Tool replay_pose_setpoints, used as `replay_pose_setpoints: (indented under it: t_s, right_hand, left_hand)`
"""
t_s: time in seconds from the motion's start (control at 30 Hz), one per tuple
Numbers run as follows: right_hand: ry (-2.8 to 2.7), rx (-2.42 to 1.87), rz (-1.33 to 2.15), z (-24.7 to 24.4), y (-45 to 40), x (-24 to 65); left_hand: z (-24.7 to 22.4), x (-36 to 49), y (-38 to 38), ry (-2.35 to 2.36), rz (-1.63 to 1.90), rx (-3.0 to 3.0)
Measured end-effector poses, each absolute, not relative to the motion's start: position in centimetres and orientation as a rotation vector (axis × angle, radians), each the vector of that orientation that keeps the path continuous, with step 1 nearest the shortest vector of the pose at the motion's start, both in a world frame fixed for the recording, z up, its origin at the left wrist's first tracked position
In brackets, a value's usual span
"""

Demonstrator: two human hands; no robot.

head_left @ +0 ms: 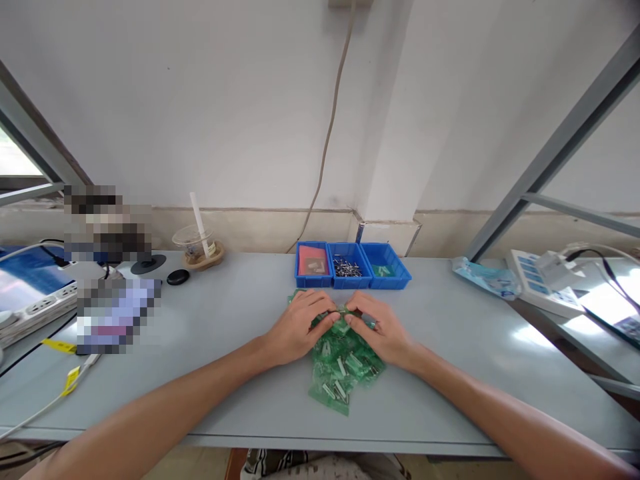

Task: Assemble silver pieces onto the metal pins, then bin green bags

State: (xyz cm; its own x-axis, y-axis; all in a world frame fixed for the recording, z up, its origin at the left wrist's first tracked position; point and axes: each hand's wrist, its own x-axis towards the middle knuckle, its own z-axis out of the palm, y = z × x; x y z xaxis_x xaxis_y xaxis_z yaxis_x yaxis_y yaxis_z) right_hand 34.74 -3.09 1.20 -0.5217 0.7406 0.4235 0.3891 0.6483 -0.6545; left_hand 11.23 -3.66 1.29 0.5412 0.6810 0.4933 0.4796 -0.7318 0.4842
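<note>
My left hand [306, 325] and my right hand [381, 327] meet over a pile of small green plastic bags [345, 367] on the grey table. Fingers of both hands are pinched on the top edge of one green bag [341, 313], thumbs toward each other. White and metallic small parts show through the pile's clear green plastic. Just behind my hands stand three joined blue bins: the left bin [313, 283] with a reddish packet [312, 260], the middle bin [351, 283] with metal screws or pins [346, 267], and the right bin [390, 283] with a green bag [383, 271].
At the left are a covered cup with a straw [194, 241], a black round object [178, 277], a power strip [45, 303] and cables. A blue-white packet [485, 279] and another power strip [543, 283] lie at the right, near a metal frame post [530, 173].
</note>
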Motion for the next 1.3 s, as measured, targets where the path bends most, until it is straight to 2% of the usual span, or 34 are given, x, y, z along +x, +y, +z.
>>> replay_pose_setpoints:
  t_s: [0.47,1.3]
  right_hand:
    - [-2.116,-0.945,0.741,1.18,-3.1,34.63]
    - [-2.084,-0.932,0.661,1.59,-3.28,34.6]
  left_hand:
    - [1.17,11.21,-3.71,0.964,0.983,2.558]
    - [0.95,11.31,-3.76,0.951,1.118,2.417]
